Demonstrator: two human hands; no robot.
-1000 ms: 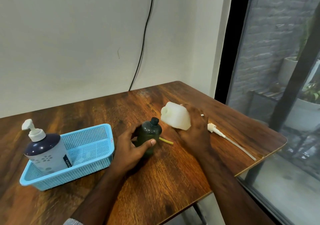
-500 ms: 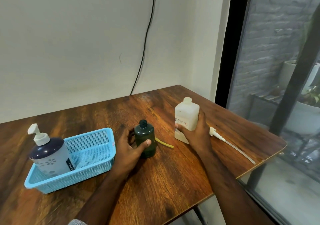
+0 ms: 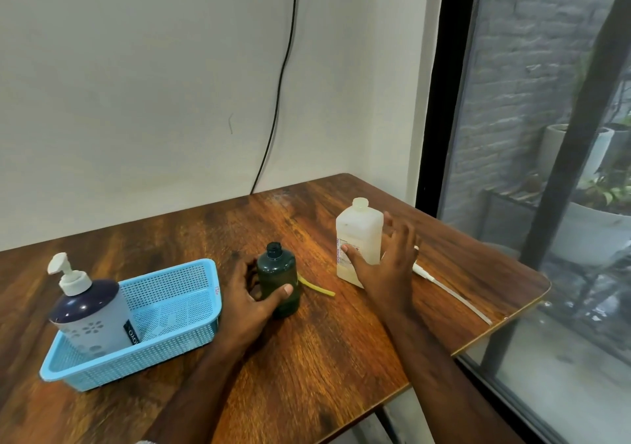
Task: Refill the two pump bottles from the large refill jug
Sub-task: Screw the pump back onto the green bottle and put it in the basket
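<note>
Head view, pour just finished. The white refill jug [image 3: 358, 239] now stands upright and uncapped on the wooden surface [image 3: 334, 341]; half a second ago I gripped it, and a second ago it was tipped toward the dark green bottle [image 3: 278, 278]. My right hand [image 3: 387, 266] has let go: its grip is wide, fingers spread, thumb tip touching the jug's label side. My left hand [image 3: 246, 298] holds a closed grip round the green bottle, thumb across its front, the bottle upright with its neck open.

I judge this bottle filled and next in need of its pump. The likely one, a white pump with dip tube [image 3: 447, 290], lies on the surface behind my right hand, its tube running toward the right edge. A short yellow piece [image 3: 316, 286] lies between bottle and jug.

The second bottle, the navy-and-white pump bottle [image 3: 90, 320], stands in the blue basket [image 3: 177, 310] at left with its pump on, apparently not yet opened.

Room: open surface lies in front of both hands. The tube's end sits close to the right edge, so a careless sweep could knock it off.
</note>
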